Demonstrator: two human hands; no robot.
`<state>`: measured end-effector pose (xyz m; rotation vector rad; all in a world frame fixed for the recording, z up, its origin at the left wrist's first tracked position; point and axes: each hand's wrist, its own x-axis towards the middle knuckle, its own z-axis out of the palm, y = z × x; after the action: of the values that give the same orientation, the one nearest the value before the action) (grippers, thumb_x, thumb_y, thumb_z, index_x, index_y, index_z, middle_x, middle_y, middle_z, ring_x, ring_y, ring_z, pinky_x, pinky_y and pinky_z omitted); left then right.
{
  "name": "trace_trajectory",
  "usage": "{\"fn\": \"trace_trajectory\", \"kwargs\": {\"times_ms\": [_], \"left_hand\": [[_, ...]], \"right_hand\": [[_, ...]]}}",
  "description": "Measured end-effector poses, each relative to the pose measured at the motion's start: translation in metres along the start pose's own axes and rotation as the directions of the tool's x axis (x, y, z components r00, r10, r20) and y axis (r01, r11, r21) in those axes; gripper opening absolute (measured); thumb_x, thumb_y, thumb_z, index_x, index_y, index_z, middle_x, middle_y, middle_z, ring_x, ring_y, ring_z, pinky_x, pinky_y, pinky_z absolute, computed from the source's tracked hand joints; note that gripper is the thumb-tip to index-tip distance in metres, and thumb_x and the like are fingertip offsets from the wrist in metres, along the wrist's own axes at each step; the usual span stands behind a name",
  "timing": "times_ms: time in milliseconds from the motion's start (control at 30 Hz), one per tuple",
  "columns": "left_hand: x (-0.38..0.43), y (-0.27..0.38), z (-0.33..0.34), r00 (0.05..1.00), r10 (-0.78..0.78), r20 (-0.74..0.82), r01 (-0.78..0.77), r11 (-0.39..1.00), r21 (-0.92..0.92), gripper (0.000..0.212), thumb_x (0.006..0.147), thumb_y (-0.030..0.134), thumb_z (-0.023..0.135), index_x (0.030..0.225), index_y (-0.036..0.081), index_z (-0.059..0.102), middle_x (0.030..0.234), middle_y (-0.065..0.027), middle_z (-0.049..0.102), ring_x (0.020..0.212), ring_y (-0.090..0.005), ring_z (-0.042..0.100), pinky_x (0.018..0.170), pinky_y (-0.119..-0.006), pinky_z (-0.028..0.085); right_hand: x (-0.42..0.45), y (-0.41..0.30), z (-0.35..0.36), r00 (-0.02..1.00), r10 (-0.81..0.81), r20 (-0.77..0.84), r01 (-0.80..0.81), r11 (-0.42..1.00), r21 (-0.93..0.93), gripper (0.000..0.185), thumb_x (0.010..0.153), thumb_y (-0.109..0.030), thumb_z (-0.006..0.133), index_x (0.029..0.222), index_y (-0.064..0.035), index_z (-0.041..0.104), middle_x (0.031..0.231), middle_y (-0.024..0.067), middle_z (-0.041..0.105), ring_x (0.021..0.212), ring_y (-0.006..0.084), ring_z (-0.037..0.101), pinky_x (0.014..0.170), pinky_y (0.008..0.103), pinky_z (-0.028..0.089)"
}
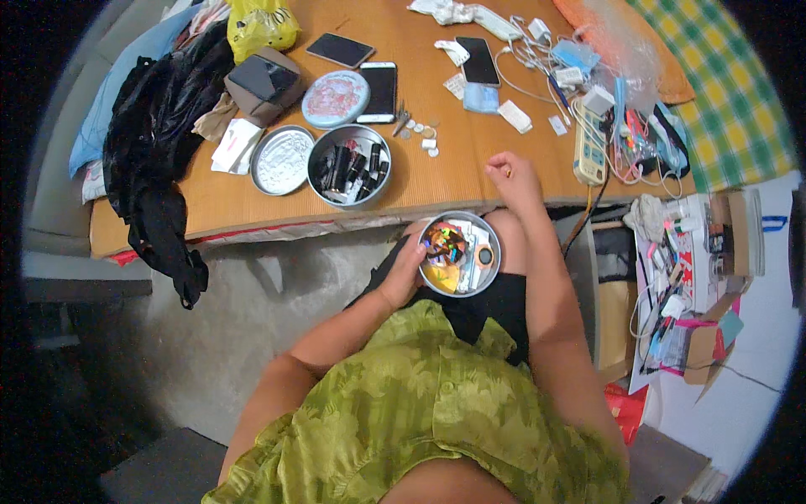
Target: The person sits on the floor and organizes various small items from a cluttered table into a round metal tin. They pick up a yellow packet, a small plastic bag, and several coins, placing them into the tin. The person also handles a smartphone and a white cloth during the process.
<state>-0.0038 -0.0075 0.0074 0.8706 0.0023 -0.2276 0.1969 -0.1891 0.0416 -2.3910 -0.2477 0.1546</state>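
My left hand (405, 268) grips the left side of a round metal tin (496, 277) on my lap, which holds shiny holographic pieces, a yellow piece and white items. Over the near edge of the mat-covered bed my right hand (513, 179) is raised with its fingers curled together; a tiny gold-coloured spot shows at the fingers, and I cannot tell if it is held. A second tin (385, 179), full of black lipstick-like tubes, stands on the mat. Beside it lie an open silver lid (283, 160) and a patterned round lid (335, 99), the latter partly over a white phone (380, 92).
Coins (429, 132) and a nail clipper (401, 120) lie beyond the tins. At right are a power strip (590, 145), tangled cables and a dark phone (477, 61). Black clothing (157, 126) hangs over the left edge. A cluttered white table (749, 334) stands right.
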Motion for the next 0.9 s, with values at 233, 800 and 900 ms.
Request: {"fn": "trace_trajectory", "kwargs": {"times_ms": [233,800,900], "left_hand": [[-0.003,0.004,0.001,1.000,0.010,-0.006,-0.010,0.999,0.044,0.084,0.089,0.060,0.053,0.145,0.003,0.026,0.139,-0.0150,0.045,0.128,-0.0239,0.046,0.110,-0.040,0.034],[-0.001,-0.008,-0.010,0.998,0.054,0.024,-0.054,0.999,0.006,0.057,0.100,0.035,0.041,0.146,0.004,0.027,0.140,-0.0125,0.045,0.128,-0.0206,0.048,0.107,-0.036,0.040],[-0.003,-0.001,-0.004,0.999,0.033,0.028,-0.031,0.998,-0.052,0.058,0.100,0.036,0.042,0.146,0.004,0.027,0.140,-0.0123,0.045,0.128,-0.0210,0.048,0.106,-0.036,0.040]], "right_hand": [[0.014,-0.078,0.028,0.977,-0.213,-0.007,0.213,0.977,0.006,0.024,0.081,-0.025,0.073,0.096,-0.0076,0.067,0.073,0.0065,0.063,0.066,0.0208,0.061,0.062,0.0353,0.049],[0.027,-0.071,0.050,0.964,-0.181,-0.193,0.200,0.976,0.087,0.019,0.088,-0.026,0.065,0.093,-0.0075,0.065,0.073,0.0074,0.064,0.059,0.0230,0.062,0.053,0.0345,0.047],[0.029,-0.064,0.029,0.969,0.049,0.240,-0.215,0.644,0.735,0.022,0.091,-0.029,0.063,0.089,-0.0072,0.063,0.064,-0.0019,0.055,0.050,0.0104,0.049,0.044,0.0275,0.037]]}}
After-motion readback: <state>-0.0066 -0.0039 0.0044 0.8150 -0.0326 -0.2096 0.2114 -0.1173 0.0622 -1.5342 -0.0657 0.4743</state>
